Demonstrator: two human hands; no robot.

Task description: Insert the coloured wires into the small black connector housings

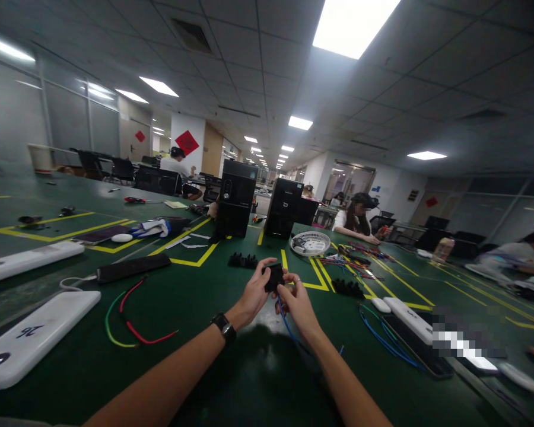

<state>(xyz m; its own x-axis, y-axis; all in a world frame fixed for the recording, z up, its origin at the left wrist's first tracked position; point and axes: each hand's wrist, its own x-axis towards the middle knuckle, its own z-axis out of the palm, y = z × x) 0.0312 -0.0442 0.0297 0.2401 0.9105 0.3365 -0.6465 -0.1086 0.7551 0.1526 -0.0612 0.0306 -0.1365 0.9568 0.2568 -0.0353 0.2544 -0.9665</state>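
Observation:
Over the green table, my left hand (254,292) is closed around a small black block-shaped part (273,276); its exact kind is unclear. My right hand (295,302) pinches a blue wire (289,330) close under the block, and its fingertips meet the block's right side. The wire hangs down behind the right forearm, with its free end showing to the right. Whether its upper end sits inside the block is hidden by the fingers. Similar black parts lie beyond my hands, one group (242,260) to the left and another (347,288) to the right.
Red wire (131,323) and green wire (108,320) lie on the left, near white power banks (44,338). Blue wires (382,338) rest on the right beside a black phone (416,347). A white basket (310,243) and two black computer towers (235,198) stand ahead. Other people sit farther off.

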